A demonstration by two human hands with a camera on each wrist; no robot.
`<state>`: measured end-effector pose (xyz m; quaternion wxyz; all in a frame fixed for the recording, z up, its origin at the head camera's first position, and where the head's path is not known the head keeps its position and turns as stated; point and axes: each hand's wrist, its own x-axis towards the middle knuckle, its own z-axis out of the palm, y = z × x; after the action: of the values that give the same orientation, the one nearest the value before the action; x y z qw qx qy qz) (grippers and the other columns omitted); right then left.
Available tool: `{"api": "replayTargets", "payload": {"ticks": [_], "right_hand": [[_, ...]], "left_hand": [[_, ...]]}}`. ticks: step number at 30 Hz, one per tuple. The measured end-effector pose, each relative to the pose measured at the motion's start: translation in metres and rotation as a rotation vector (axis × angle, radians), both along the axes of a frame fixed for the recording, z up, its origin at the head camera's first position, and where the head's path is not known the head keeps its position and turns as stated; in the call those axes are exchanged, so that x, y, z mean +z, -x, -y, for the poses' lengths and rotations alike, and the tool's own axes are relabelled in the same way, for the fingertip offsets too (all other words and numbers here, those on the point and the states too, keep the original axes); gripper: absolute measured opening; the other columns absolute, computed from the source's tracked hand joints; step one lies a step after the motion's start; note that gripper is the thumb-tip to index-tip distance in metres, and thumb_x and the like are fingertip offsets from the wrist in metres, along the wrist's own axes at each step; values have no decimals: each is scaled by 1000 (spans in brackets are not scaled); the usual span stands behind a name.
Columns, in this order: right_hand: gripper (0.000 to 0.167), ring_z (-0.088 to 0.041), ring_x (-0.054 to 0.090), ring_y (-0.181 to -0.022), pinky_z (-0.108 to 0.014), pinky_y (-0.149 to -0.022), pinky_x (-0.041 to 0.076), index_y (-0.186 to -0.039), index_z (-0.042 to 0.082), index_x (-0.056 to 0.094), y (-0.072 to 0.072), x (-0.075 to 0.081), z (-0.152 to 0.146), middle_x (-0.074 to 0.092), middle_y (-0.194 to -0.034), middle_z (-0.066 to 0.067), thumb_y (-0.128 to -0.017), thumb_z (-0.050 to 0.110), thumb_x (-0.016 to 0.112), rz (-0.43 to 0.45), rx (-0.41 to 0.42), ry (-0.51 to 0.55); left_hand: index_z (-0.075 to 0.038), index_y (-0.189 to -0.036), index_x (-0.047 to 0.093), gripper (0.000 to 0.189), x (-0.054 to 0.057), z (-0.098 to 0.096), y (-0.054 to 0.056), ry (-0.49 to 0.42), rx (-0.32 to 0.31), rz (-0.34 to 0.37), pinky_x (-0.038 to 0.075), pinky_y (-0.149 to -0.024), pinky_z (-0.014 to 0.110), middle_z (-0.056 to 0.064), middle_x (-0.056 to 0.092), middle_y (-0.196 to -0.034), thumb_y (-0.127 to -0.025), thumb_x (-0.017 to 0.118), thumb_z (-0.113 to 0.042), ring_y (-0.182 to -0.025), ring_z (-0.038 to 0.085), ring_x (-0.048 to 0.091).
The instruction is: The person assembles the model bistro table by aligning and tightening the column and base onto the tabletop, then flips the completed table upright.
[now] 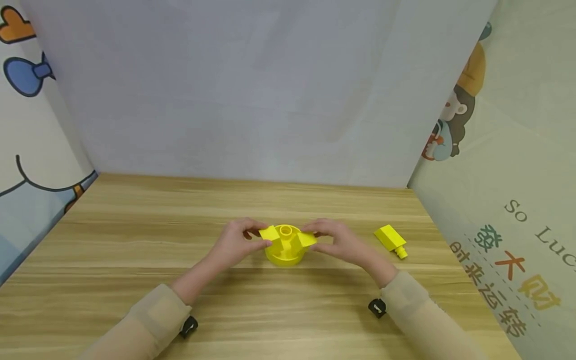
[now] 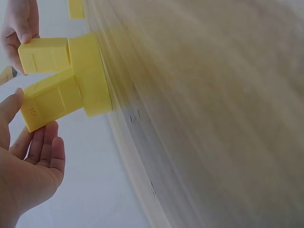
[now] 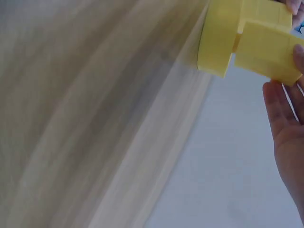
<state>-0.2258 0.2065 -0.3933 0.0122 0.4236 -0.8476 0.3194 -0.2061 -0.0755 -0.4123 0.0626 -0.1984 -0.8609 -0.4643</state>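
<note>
A round yellow plastic base (image 1: 284,260) with a raised ring at its centre lies on the table. My left hand (image 1: 235,241) pinches a yellow block (image 1: 269,233) between thumb and fingertips at the base's left side. On the other side, my right hand (image 1: 339,241) pinches a second yellow block (image 1: 307,239) in the same way. Both blocks tilt outward from the base, and their lower ends meet it. Digits are embossed on the end of the left block (image 2: 52,100) in the left wrist view. How deep either block sits in the base is hidden.
A third yellow block (image 1: 390,238) with a stepped peg lies on the table to the right of my right hand. The wood-grain table (image 1: 252,310) ends at a pale cloth (image 1: 252,100) behind. Printed cloths hang at both sides.
</note>
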Motion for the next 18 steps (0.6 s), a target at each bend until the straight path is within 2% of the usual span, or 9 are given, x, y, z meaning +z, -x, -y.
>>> {"api": "replayTargets", "payload": {"ticks": [6, 9, 12, 15, 18], "right_hand": [[45, -21, 62, -83, -34, -76, 56, -111, 4, 68, -11, -7, 20, 65, -95, -4, -72, 21, 82, -36, -191, 87], [47, -21, 60, -78, -36, -71, 56, -109, 5, 69, -18, -9, 31, 60, -86, -1, -70, 26, 84, -15, -305, 108], [48, -19, 58, -77, -38, -70, 55, -111, 5, 68, -23, -10, 39, 57, -83, -1, -70, 26, 84, 2, -385, 113], [49, -18, 57, -79, -39, -72, 55, -112, 5, 67, -25, -11, 42, 58, -86, -2, -70, 26, 84, 4, -413, 102], [56, -22, 58, -93, -42, -83, 53, -119, 5, 62, -22, -10, 41, 61, -102, -6, -72, 27, 82, 26, -358, 82]], "left_hand": [[-5, -106, 70, 36, -2, 1, 0, -5, -5, -14, 51, -71, 28, 3, 69, -98, -76, 79, -24, -86, 19, 63], [-6, -106, 70, 36, -1, 1, 0, -1, -6, -5, 51, -72, 28, 2, 69, -98, -76, 79, -24, -86, 18, 62], [-7, -107, 70, 36, -1, 1, -1, 10, -3, 6, 51, -73, 28, 1, 69, -98, -76, 79, -24, -86, 15, 62], [-7, -107, 70, 36, -1, 1, -1, 15, -3, 8, 51, -73, 27, 1, 69, -98, -77, 79, -25, -86, 15, 62], [-7, -107, 70, 36, 0, 1, 0, 10, -3, 10, 51, -73, 28, 2, 69, -99, -77, 79, -25, -87, 18, 62]]}}
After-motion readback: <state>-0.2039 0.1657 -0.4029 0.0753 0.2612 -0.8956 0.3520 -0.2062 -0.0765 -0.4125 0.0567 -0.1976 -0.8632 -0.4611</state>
